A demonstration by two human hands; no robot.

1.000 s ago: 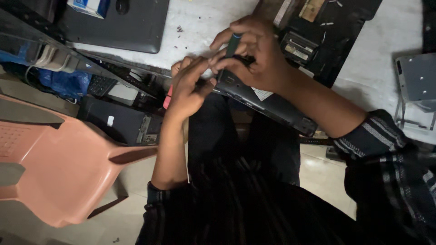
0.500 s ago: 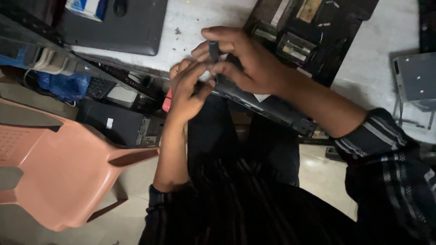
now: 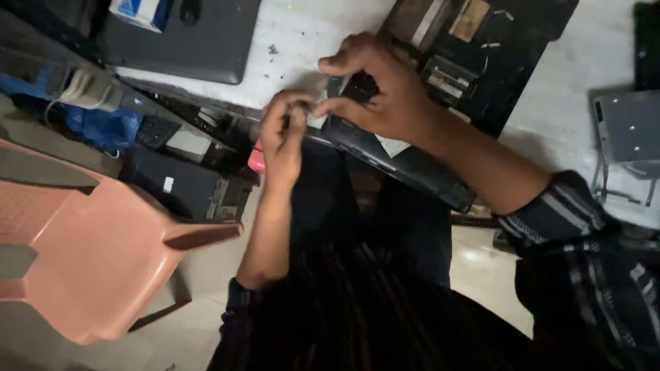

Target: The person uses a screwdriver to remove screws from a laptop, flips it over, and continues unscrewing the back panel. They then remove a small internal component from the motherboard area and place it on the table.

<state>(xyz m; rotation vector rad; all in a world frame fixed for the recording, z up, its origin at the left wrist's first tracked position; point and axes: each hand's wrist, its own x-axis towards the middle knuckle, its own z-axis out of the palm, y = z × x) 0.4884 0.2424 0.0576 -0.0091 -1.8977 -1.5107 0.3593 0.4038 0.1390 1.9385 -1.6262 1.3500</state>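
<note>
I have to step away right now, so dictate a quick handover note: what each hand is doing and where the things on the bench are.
Left hand: curled at the edge of the white bench, fingertips pinched together; anything between them is too small to tell.
Right hand: resting on the opened black laptop base, fingers meeting the left hand's.
Nearby: a closed dark grey laptop at the far left, a grey metal bracket at the right, a pink plastic chair beside the bench.
Done: base lies open, its insides exposed.
Left: cannot tell.

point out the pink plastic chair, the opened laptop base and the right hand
pink plastic chair (image 3: 82, 268), head view, on its seat
opened laptop base (image 3: 474, 65), head view, on its exposed inside
right hand (image 3: 385, 96), head view, on its back
</note>
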